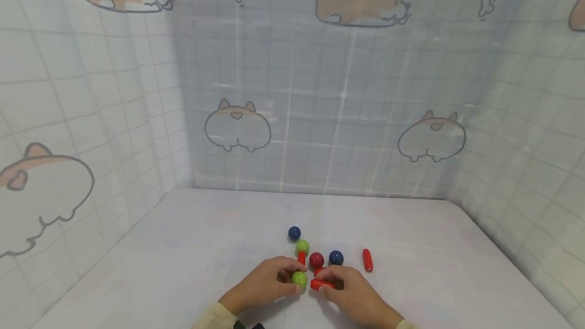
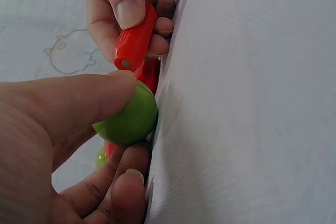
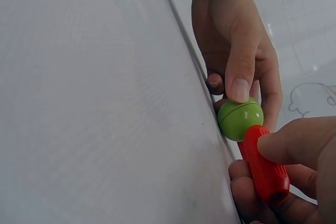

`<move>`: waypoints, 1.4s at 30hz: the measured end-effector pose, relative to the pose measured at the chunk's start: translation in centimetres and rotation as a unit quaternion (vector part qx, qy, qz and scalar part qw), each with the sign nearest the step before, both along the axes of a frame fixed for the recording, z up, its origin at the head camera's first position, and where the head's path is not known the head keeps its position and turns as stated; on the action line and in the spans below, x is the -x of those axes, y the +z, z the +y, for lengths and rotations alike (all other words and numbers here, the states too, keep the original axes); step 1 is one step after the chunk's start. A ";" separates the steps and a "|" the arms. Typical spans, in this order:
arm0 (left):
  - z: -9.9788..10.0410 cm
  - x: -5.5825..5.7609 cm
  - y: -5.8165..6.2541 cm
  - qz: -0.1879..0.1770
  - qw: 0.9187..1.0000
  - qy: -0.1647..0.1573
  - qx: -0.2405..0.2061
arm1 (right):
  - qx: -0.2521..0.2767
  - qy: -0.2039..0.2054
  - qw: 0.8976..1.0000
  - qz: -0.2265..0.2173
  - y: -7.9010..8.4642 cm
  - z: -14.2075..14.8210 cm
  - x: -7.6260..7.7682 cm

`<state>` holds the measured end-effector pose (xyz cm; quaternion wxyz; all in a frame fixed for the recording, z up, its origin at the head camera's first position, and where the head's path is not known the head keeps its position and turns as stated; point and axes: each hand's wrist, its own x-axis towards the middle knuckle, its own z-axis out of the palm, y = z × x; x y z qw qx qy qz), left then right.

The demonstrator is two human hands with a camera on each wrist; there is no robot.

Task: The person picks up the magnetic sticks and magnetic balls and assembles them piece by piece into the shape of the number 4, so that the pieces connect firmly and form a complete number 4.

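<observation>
My left hand (image 1: 267,282) pinches a green ball (image 1: 299,280) between thumb and fingers, low over the white table. Facing it, my right hand (image 1: 354,292) grips a short red rod (image 1: 321,285) with ridged sides. In the left wrist view the rod's near end shows a grey metal spot (image 2: 125,63). A narrow gap shows between ball and rod in the head view. Just beyond the hands are a second red rod (image 1: 301,258), a second green ball (image 1: 302,247), a red ball (image 1: 316,260) and a partly hidden red rod (image 1: 319,271).
A blue ball (image 1: 294,233) sits farthest back, touching or close to the second green ball. Another blue ball (image 1: 336,257) lies beyond the right hand. One loose red rod (image 1: 367,260) lies apart to the right. Patterned curtains (image 1: 320,166) enclose the white tabletop (image 1: 219,227).
</observation>
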<state>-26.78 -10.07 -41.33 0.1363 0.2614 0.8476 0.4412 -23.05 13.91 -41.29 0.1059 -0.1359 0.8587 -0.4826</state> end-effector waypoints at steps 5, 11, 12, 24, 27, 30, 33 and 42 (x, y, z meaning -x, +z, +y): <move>0.1 0.0 0.1 0.006 1.000 -0.005 0.002 | 0.007 0.003 1.000 0.001 -0.2 0.0 0.0; 0.1 0.0 0.1 0.005 1.000 -0.008 -0.007 | 0.018 0.011 1.000 0.003 -0.1 0.0 0.0; 0.1 0.0 0.1 0.003 1.000 -0.007 -0.008 | 0.016 0.009 1.000 0.001 -0.1 -0.1 0.0; 0.1 0.2 -0.2 0.006 1.000 -0.007 -0.013 | 0.010 0.000 1.000 -0.001 0.1 -0.2 0.0; 0.2 0.3 -0.3 0.007 1.000 -0.005 -0.008 | 0.008 -0.003 1.000 -0.002 0.0 -0.2 -0.1; 0.2 0.3 -0.3 0.014 1.000 -0.008 -0.007 | 0.006 -0.004 1.000 -0.003 -0.1 -0.1 0.0; 0.2 0.2 -0.3 0.020 1.000 -0.013 -0.008 | 0.007 -0.003 1.000 -0.003 -0.2 -0.1 0.0; 0.2 -0.1 -0.1 0.018 1.000 -0.011 -0.006 | -0.001 -0.004 1.000 0.001 0.0 -0.3 -0.1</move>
